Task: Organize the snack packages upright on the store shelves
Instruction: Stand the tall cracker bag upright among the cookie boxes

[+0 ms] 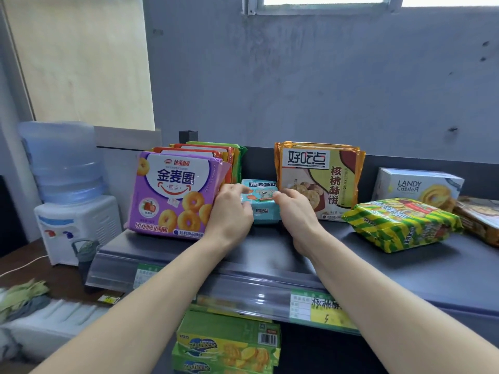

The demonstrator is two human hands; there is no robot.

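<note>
Currently both hands are closed around the small teal package [260, 202], the left hand [231, 211] on its left side and the right hand [294, 210] on its right side. The teal package is held standing on the shelf [270, 247], in the gap between the purple ring-biscuit package [172, 195] and the orange walnut-biscuit package [320, 180]. Both neighbours are upright; further packs are stacked behind the purple one.

Still unsorted, as judged: the green-and-yellow striped package [402, 225] lies flat on the shelf to the right, a white cookie box [415, 187] is set behind it, and a brown package [478, 220] lies at the far right edge, only partly seen.

Risks noted (judgement only):
- The teal package is shorter than its neighbours, so little side support is offered; tipping is likely on release if it is not seated squarely.
- The left hand is pressed close against the purple package; that pack could be dragged forward or toppled when the hand is drawn out.
- The purple package sits near the shelf's front lip [243, 287]; a nudge could send it off toward the lower shelf boxes [226, 344].
- Whether the teal package touches the back wall cannot be told.
</note>
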